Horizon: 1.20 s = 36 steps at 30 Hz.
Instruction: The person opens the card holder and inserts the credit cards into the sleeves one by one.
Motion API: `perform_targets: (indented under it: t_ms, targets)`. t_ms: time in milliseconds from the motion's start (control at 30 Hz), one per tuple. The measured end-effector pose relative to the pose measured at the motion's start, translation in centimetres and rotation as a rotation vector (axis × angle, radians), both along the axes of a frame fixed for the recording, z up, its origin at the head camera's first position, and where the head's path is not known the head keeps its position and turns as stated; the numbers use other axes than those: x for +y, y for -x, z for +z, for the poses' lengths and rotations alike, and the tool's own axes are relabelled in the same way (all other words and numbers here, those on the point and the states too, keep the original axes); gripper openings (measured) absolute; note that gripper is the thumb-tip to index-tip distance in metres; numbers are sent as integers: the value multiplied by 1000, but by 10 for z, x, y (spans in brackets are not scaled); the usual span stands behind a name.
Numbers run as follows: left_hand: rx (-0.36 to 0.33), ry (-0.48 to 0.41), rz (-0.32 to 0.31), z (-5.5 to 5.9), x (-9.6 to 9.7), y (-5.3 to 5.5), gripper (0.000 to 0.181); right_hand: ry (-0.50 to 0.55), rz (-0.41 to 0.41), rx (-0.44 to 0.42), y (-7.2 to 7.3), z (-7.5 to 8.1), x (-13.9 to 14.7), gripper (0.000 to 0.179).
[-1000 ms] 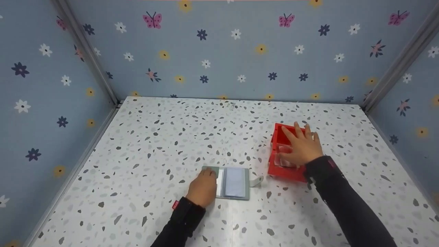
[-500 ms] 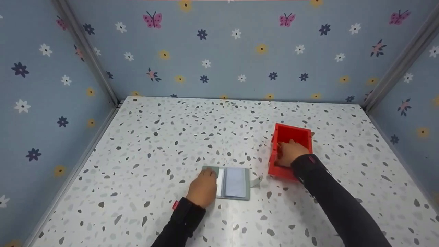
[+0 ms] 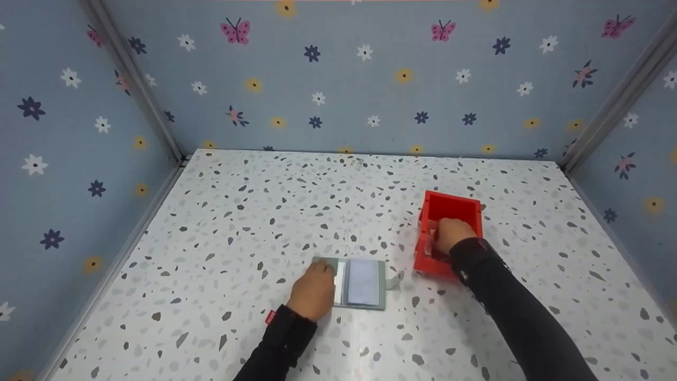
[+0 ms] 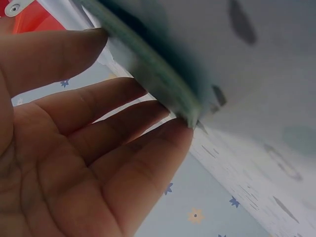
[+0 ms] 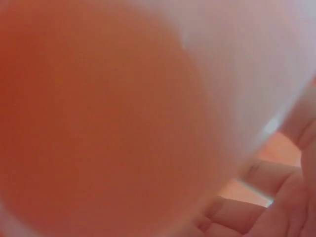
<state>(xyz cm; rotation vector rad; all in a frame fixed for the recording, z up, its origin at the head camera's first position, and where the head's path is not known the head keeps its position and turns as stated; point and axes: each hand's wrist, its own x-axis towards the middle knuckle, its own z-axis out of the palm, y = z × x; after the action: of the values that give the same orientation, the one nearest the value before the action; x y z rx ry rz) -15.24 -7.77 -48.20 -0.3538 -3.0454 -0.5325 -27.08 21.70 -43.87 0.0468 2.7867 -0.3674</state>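
A grey-green card holder (image 3: 365,283) lies spread open on the table, with pale inner sleeves and a snap strap (image 3: 394,280) at its right side. My left hand (image 3: 313,291) rests on its left cover. In the left wrist view, fairly straight fingertips touch the cover's edge (image 4: 163,81). My right hand (image 3: 454,235) reaches down into a red plastic bin (image 3: 452,203), fingers curled and mostly hidden. Beside it shows a clear plastic piece (image 3: 430,239), tilted. Close to the right wrist camera, this see-through piece (image 5: 232,94) is blurred, with the thumb and fingers at its edge.
The bin stands on a speckled white table (image 3: 296,201), right of the card holder. Blue panels with flowers and butterflies (image 3: 349,79) enclose the table at the back and both sides.
My right hand goes from spread fingers over the bin to curled fingers down inside it, and the clear piece now stands tilted beside them. The left hand and card holder stay put.
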Motion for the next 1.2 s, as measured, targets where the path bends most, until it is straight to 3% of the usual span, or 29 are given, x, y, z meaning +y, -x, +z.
perform_targets:
  t_ms: [367,633,800,900,1100,1200]
  targets:
    - [-16,-17,-2,-1,0,1,32,75,-99,-76,5,-2,5,43]
    - [-10,-11,-13,0,0,0,31,60,-74,-86,2,5,3,51]
    - [-17,-1,-10,0,1,0,31,58,-94,-115,3,6,3,45]
    - [-15,10,-12,0,1,0,31,20,-76,-82,3,6,2,40]
    - [-27,7,-3,-1,1,1,32,-87,2,73,0,7,-3,27]
    - [-29,3,-5,-1,0,1,32,-111,39,96,-2,10,-6,18]
